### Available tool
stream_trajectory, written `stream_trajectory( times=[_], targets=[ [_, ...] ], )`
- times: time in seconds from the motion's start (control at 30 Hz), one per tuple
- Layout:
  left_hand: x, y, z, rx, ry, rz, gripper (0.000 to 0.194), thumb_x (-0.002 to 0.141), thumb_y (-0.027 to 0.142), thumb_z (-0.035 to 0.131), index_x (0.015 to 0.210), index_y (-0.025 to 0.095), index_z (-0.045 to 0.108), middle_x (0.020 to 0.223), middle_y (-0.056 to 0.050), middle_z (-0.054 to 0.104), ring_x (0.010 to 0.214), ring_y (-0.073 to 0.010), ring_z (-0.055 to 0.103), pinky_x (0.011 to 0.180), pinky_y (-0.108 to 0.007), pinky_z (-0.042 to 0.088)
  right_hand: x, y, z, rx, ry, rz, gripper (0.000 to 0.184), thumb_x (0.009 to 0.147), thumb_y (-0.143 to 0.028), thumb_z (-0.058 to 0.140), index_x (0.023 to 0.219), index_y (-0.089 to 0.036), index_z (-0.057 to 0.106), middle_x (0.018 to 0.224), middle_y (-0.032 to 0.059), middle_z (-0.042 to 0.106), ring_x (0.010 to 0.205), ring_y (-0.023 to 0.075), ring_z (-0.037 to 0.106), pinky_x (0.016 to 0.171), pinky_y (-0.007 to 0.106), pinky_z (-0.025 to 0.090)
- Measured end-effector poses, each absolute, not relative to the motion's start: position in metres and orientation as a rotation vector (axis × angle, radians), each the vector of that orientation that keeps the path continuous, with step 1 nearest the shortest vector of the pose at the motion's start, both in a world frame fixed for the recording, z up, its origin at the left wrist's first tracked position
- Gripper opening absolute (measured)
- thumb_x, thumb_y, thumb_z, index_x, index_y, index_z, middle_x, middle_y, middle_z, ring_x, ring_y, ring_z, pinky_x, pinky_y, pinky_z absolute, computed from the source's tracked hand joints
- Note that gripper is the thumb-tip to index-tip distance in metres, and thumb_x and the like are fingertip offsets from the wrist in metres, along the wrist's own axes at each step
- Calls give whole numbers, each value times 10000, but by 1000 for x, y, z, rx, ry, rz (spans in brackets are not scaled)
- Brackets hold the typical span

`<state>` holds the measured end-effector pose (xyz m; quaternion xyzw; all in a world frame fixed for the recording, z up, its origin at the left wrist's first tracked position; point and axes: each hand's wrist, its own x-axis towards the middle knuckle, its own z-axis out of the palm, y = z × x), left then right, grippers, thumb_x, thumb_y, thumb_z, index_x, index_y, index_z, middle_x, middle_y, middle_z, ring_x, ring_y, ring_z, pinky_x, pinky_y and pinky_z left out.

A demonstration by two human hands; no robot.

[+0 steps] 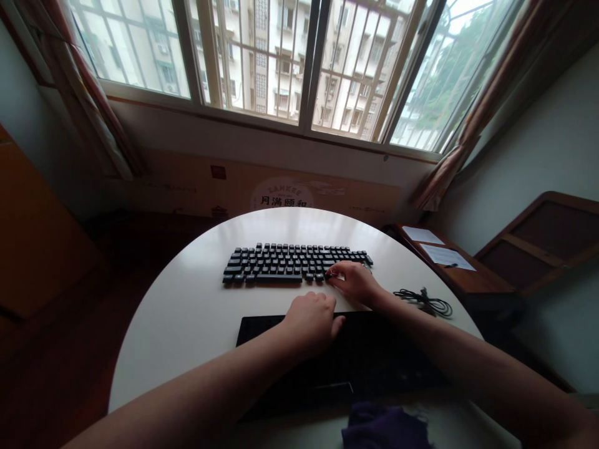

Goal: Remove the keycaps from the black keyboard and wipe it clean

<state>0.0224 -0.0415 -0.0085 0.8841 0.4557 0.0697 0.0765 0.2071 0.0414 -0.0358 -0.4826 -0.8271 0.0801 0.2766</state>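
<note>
Black keycaps [276,262] sit in keyboard rows on the white round table [163,324]. At the right part of their front row, my right hand [353,280] is closed in a pinch on a small dark keycap [330,275]; thin light lines, perhaps wire, show by the fingertips. My left hand [309,321] rests over the far edge of a long, flat black slab [374,349] that looks like a keyboard base. Its fingers are loosely bent with the thumb apart, and nothing shows in it. The fingertips are partly hidden.
A coiled black cable [430,304] lies to the right of my right forearm. Purple cloth [386,427] is at the table's near edge. On the right stands a wooden chair [468,277] with paper sheets [447,256] on it. A barred window [304,62] is ahead.
</note>
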Motion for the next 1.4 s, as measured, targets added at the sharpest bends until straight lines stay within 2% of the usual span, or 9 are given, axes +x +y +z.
stream_trajectory(
  times=[0.43, 0.57, 0.67, 0.77, 0.87, 0.97, 1.13, 1.23, 1.4],
  targets=[
    [22, -42, -9, 2649, 1383, 207, 356, 925, 454, 446, 1013, 162, 630, 995, -137, 701, 932, -317, 653, 766, -428, 523, 204, 37, -30, -1278, -2200, 190, 132, 779, -195, 732, 909, -204, 753, 807, 30, 739, 743, 198, 684, 703, 284, 499],
    [22, -43, -6, 2640, 1393, 190, 335, 926, 450, 453, 994, 169, 622, 993, -134, 702, 914, -308, 657, 756, -416, 520, 208, 19, 2, -1202, -2169, 152, 140, 881, -251, 644, 946, -193, 754, 916, 72, 721, 786, 199, 673, 727, 301, 510],
    [22, -42, -4, 2631, 1382, 147, 333, 929, 451, 450, 987, 168, 618, 992, -139, 702, 919, -315, 658, 749, -417, 519, 223, -6, 36, -1085, -2044, 194, 316, 986, -368, 496, 998, -178, 747, 1031, 105, 691, 894, 213, 667, 797, 323, 525],
    [23, -40, -4, 2653, 1363, 146, 333, 937, 448, 437, 980, 168, 612, 1004, -148, 701, 941, -323, 652, 757, -422, 514, 248, -38, 60, -1034, -1874, 499, 599, 1023, -551, 282, 1010, -189, 759, 1081, 109, 678, 851, 211, 670, 733, 331, 546],
    [24, -38, -5, 2674, 1357, 162, 324, 940, 453, 435, 961, 177, 603, 1001, -146, 699, 940, -314, 651, 763, -408, 504, 273, -71, 64, -1171, -1759, 808, 786, 997, -642, 133, 966, -181, 768, 716, 69, 649, 619, 171, 635, 589, 293, 522],
    [25, -36, -6, 2693, 1344, 161, 319, 942, 455, 434, 941, 182, 598, 993, -137, 698, 934, -302, 653, 760, -390, 497, 288, -103, 54, -1314, -1647, 1096, 702, 952, -703, 289, 979, -165, 740, 476, -13, 494, 367, 121, 491, 381, 239, 391],
    [26, -35, -3, 2725, 1344, 124, 329, 950, 457, 419, 934, 179, 596, 988, -129, 700, 919, -300, 655, 737, -384, 492, 294, -138, 27, -1349, -1519, 1246, 485, 836, -656, 610, 800, -174, 650, 459, -33, 525, 381, 112, 513, 378, 197, 371],
    [26, -35, -2, 2727, 1357, 125, 328, 950, 458, 422, 926, 180, 596, 983, -128, 700, 913, -297, 655, 725, -374, 488, 292, -143, 11, -1341, -1395, 1300, 512, 822, -660, 620, 653, -185, 531, 434, -36, 507, 376, 101, 507, 375, 180, 352],
    [27, -36, -1, 2721, 1360, 126, 328, 951, 456, 424, 918, 180, 599, 994, -134, 699, 924, -288, 649, 737, -369, 482, 284, -136, -4, -1385, -1239, 1199, 569, 804, -726, 557, 597, -205, 460, 347, -74, 380, 287, 88, 407, 317, 177, 238]
  ],
)
